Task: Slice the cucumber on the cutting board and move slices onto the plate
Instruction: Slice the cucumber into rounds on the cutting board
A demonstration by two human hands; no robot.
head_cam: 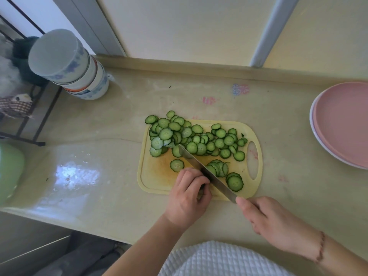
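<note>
Cucumber slices (196, 139) crowd the cutting board's (157, 176) 12 o'clock half, some spilling over its 11 o'clock corner onto the table (99, 136). Left hand (189, 196), fingers curled, presses the cucumber stub, mostly hidden, against the knife (207, 172). Right hand (274, 222) grips the handle at 5 o'clock. Bare table separates board and plate (342, 124) at 3 o'clock.

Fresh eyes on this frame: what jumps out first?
The green heap of cucumber slices across the far half of the yellow cutting board, mid-counter. Next, the knife lying diagonally over the board, gripped by the right hand, with the left hand curled against the blade. The pink plate at the right edge holds no slices.
</note>
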